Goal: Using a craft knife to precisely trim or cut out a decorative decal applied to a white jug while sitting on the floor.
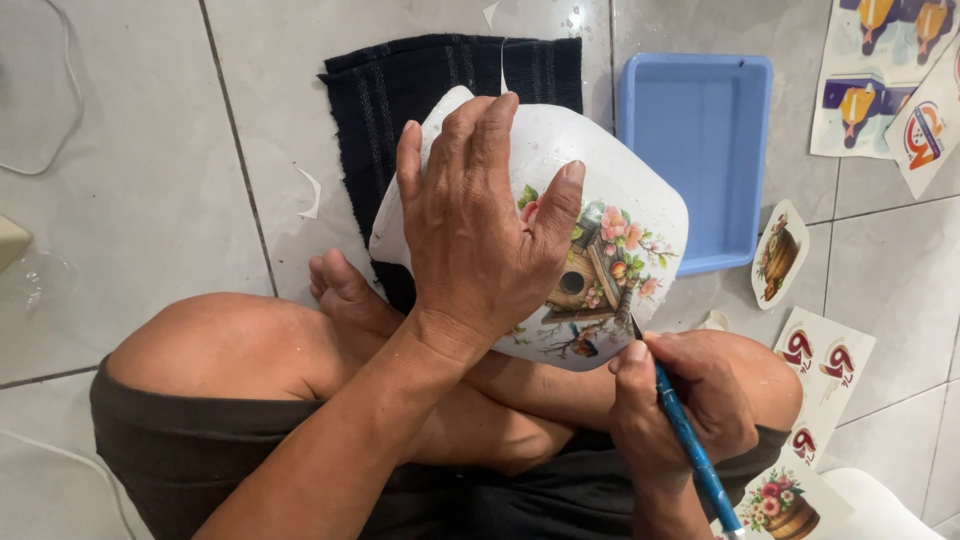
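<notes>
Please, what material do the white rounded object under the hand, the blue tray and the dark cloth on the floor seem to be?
White rounded object: probably glazed ceramic or hard plastic; smooth, faintly glossy, carrying a birdhouse-and-flowers picture. I cannot tell which.
Blue tray: likely moulded plastic; even colour, rounded rim, soft sheen.
Dark cloth: woven textile, matte, with visible ribbed stripes.

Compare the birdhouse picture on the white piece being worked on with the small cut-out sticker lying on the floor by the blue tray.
The birdhouse picture is larger and set on the white piece under the left hand; the cut-out sticker is smaller and lies loose on the tiles. The first shows a birdhouse, the second a brown barrel-like shape. Both carry flowers.
</notes>
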